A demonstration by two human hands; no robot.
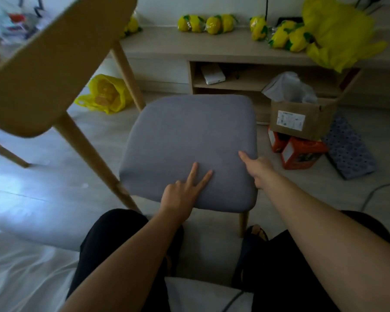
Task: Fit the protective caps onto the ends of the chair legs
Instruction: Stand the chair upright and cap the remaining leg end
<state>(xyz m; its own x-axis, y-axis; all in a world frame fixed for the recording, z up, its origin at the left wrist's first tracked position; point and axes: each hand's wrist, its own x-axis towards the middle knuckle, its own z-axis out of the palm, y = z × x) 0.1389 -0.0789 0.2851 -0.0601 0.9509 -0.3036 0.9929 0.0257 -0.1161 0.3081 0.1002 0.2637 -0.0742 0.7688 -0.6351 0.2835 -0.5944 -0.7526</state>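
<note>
A wooden chair with a grey padded seat (189, 140) stands upright on the floor before me, its curved backrest (47, 64) at the upper left. One front leg (243, 224) shows under the seat's near right corner; its end is hidden. My left hand (180, 194) rests on the seat's near edge with two fingers spread flat and the others curled. My right hand (257, 167) touches the seat's near right corner, index finger stretched out. Neither hand holds anything. No caps are in view.
A low wooden TV bench (212, 48) carries yellow fruit packs and a yellow bag (338, 32). On the floor are another yellow bag (106, 93), a cardboard box (300, 118) on orange cartons, and a dotted mat (349, 149). My knees are below.
</note>
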